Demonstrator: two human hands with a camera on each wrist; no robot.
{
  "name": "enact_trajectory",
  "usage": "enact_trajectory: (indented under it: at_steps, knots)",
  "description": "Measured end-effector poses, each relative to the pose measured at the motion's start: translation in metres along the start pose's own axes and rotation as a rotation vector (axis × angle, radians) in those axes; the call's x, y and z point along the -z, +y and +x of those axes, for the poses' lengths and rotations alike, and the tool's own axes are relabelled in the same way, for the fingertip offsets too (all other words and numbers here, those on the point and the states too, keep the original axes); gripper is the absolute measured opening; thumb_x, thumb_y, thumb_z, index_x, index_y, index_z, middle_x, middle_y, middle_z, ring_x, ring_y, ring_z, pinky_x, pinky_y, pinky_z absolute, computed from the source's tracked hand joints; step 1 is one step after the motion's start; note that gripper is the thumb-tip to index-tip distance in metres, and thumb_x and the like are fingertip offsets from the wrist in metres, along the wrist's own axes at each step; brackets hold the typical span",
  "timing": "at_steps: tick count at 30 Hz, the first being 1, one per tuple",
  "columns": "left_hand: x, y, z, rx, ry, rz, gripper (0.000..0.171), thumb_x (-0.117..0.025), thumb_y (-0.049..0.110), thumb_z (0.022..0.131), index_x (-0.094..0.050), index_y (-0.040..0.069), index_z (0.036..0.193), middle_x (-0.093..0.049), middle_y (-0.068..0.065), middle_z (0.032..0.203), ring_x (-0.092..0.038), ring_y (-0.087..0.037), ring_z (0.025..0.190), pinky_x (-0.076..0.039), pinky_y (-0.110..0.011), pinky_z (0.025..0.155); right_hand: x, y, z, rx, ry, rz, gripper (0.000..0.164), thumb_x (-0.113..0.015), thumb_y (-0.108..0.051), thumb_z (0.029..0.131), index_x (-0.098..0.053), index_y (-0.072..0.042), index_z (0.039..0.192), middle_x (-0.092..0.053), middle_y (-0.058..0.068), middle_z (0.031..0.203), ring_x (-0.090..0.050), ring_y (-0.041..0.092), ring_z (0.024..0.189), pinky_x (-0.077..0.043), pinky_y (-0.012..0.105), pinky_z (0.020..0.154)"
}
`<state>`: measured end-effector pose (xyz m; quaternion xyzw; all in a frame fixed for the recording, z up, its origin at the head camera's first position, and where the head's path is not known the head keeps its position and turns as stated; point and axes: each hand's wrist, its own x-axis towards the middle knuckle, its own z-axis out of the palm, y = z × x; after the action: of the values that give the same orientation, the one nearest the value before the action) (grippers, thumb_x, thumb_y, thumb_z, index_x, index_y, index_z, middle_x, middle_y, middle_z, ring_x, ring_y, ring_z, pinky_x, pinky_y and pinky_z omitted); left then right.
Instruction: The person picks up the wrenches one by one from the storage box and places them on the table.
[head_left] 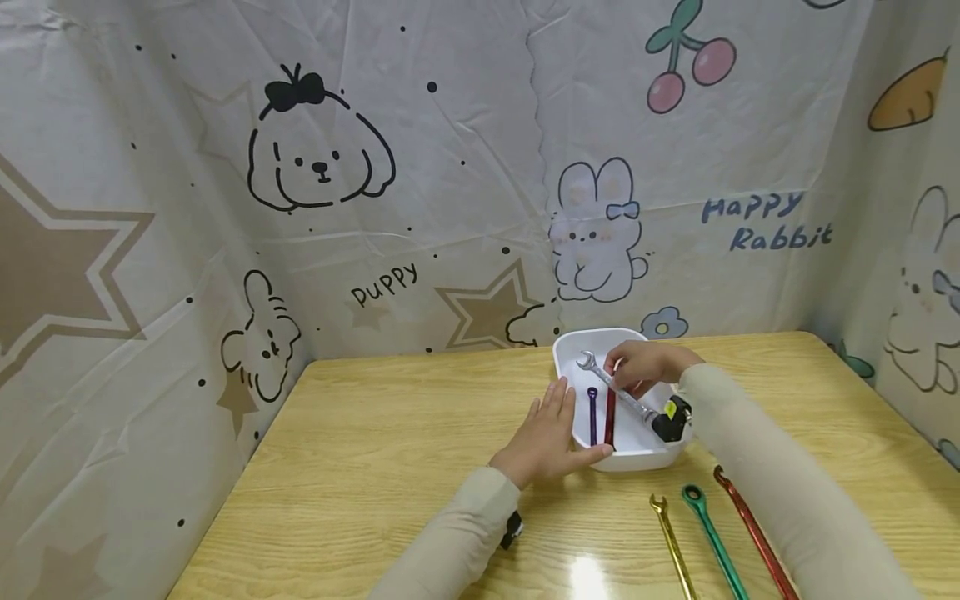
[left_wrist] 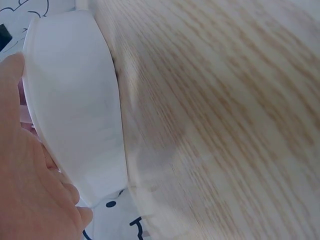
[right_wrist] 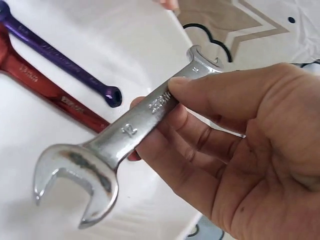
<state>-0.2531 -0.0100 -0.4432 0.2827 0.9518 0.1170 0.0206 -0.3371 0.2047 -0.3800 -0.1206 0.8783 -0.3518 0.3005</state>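
Your right hand (right_wrist: 240, 150) pinches a silver open-end wrench (right_wrist: 115, 145) stamped "12" above the white tray (head_left: 581, 417); further lettering on its shank is half covered by your thumb. Inside the tray lie a purple wrench (right_wrist: 60, 65) and a red wrench (right_wrist: 45, 90), their markings too blurred to read. Your left hand (head_left: 547, 437), fingers straight, rests flat against the tray's left wall on the tabletop (head_left: 390, 450).

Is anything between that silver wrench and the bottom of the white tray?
Partly. The right hand holds the silver wrench above the tray, where a purple wrench and a red wrench already lie. Bare tray floor shows beside them.
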Motion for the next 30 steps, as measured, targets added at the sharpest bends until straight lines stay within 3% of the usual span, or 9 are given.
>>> enact_trajectory:
  at_steps: [14,30]
  knots:
    - [0.005,0.002,-0.002,0.011,-0.002,0.001,0.107,-0.034,0.080,0.084,-0.010,0.003,0.153,-0.001,-0.015,0.161,-0.002,-0.026,0.148,-0.010,-0.041,0.119,0.021,0.000,-0.038,0.064,0.088,0.058,0.024,-0.058,-0.008,0.091,-0.050,0.004,0.110,-0.057,0.011,0.095,-0.056,0.019,0.082,-0.056,0.033,0.075]
    - [0.002,0.001,-0.003,0.011,0.004,-0.013,0.106,-0.036,0.079,0.084,-0.011,0.003,0.153,-0.001,-0.014,0.161,-0.002,-0.026,0.148,-0.012,-0.042,0.119,0.020,0.039,-0.092,0.088,0.129,0.152,0.028,-0.058,-0.009,0.091,-0.050,0.009,0.112,-0.058,0.008,0.092,-0.056,0.019,0.082,-0.057,0.035,0.077]
